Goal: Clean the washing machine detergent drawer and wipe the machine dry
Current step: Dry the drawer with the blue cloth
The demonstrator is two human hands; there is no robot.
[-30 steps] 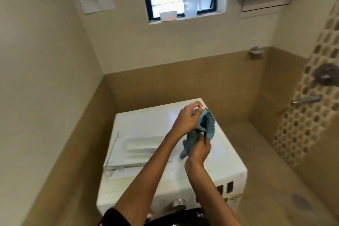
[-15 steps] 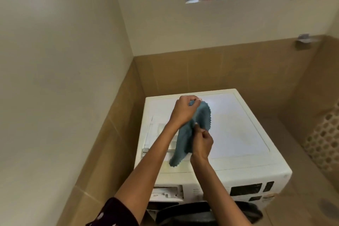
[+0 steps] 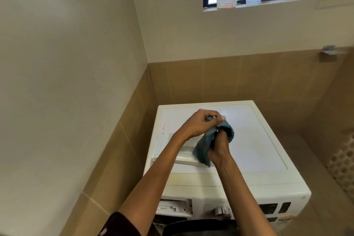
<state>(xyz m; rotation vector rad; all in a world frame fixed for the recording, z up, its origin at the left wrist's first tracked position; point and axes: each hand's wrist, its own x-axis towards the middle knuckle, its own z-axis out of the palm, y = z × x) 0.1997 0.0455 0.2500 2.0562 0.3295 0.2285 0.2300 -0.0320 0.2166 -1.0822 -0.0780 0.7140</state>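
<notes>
Above the washing machine (image 3: 258,140) the left hand (image 3: 199,124) pinches the top of the cloth (image 3: 203,147) and the right hand (image 3: 220,146) squeezes its middle, while the drawer (image 3: 186,156) lies on the machine's top by its left edge, where a careless wipe might knock it off.

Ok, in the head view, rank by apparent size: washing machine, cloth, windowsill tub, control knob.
1. washing machine
2. cloth
3. tub and knob look about alike; the tub is farther off, so unranked.
</notes>
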